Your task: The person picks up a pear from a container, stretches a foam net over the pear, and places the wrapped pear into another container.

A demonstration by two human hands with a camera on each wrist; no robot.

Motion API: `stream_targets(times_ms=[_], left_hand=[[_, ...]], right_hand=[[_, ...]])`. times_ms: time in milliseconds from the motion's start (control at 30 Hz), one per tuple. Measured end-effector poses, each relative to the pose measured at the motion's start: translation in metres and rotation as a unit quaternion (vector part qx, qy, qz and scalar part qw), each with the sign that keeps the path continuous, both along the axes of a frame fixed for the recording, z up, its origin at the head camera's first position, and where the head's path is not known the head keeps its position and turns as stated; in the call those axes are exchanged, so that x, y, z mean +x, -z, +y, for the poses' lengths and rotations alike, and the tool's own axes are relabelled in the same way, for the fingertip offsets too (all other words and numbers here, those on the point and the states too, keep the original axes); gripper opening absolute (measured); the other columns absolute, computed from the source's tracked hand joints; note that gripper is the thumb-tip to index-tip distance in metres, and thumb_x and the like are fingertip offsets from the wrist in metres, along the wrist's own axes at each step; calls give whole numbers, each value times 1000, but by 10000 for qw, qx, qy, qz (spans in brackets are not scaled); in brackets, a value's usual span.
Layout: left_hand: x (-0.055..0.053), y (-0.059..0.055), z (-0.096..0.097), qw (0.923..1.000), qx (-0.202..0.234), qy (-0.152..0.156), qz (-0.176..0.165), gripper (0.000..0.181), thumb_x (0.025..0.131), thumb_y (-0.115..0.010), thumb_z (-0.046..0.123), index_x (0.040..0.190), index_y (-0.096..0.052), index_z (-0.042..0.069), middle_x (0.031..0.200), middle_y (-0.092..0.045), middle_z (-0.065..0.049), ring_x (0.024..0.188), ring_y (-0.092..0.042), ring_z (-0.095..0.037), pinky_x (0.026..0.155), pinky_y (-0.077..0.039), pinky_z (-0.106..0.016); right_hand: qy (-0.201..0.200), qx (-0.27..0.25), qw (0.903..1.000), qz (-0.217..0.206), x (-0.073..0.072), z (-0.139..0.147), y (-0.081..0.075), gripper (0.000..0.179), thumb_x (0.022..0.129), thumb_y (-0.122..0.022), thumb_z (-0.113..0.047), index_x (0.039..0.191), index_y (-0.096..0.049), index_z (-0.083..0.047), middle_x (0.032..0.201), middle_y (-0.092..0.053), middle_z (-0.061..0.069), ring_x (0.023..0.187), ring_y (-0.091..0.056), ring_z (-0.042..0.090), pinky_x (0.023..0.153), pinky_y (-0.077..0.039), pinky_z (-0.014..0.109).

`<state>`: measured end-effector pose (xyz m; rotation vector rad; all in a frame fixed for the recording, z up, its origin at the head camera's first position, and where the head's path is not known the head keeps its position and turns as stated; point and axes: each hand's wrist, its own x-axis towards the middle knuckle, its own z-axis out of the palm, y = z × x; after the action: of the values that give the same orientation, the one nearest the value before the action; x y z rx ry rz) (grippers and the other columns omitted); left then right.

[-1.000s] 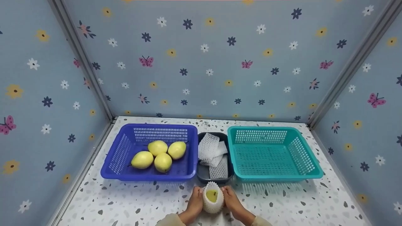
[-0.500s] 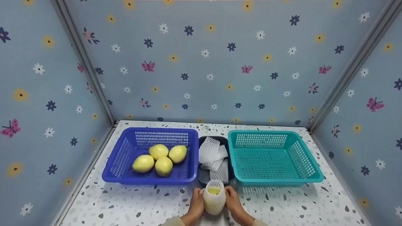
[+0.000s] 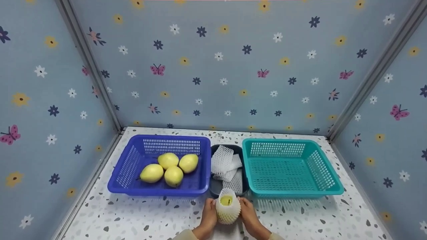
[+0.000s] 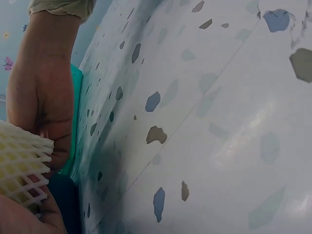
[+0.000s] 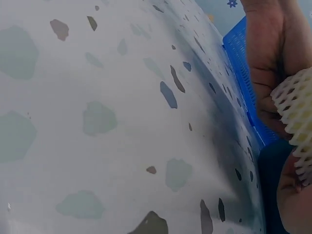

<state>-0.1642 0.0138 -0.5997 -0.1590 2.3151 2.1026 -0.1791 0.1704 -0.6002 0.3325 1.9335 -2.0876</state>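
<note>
Tipped back toward the head camera since half a second ago, the white foam net (image 3: 228, 215) now shows more of the yellow-green pear (image 3: 226, 200) inside it, stem visible, while both hands are nearly where they were. There, left hand (image 3: 209, 215) and right hand (image 3: 250, 217) grip the net's sides with curled fingers, just in front of the black tray (image 3: 217, 185). Sleeving looks like the step in hand: easing the rim up evenly from both sides should seat the pear without tearing the mesh. Its underside is hidden. In the left wrist view, the right hand's fingers pinch near the rim; the left hand is cut off. The right wrist view crops the net, and shadow obscures the right fingertips
</note>
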Motion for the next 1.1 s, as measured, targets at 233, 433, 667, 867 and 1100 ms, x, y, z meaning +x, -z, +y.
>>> stream_targets(times_ms=[233,433,667,867,1100], left_hand=[[-5,-5,-1,9986,397,-156,-301,15,104,-34,13,95,-42,3,93,-45,-6,89,-42,-20,78,-36,-32],[-3,-5,-2,9987,365,-187,-313,16,104,-34,13,98,-44,1,98,-49,-10,93,-44,-22,81,-37,-33],[0,-2,-6,9996,118,-64,-267,17,104,-33,13,96,-43,2,93,-46,-9,88,-42,-21,78,-36,-33],[2,-1,-6,9992,292,97,-247,18,104,-32,14,96,-43,2,92,-46,-8,86,-41,-19,75,-36,-32],[0,-1,-5,9979,530,-44,-375,19,104,-34,13,94,-46,1,88,-46,-5,83,-41,-18,72,-36,-29]], right_hand=[[-545,-1470,9848,-754,6,6,-1,63,99,-42,-49,138,-42,0,115,-59,6,95,-54,16,79,-48,32],[-257,-1883,9801,-582,9,9,1,28,101,-48,-32,106,-63,-9,88,-65,-1,70,-52,6,60,-44,19],[-105,-1872,9814,-398,9,4,4,17,101,-49,-20,106,-56,-6,84,-59,-1,65,-48,6,58,-42,18],[38,-1686,9845,-477,10,2,3,22,99,-53,-15,114,-50,1,93,-61,2,75,-51,9,66,-44,23],[140,-1701,9844,-436,9,-4,4,37,96,-54,-7,126,-42,9,104,-62,6,87,-54,13,76,-47,28]])
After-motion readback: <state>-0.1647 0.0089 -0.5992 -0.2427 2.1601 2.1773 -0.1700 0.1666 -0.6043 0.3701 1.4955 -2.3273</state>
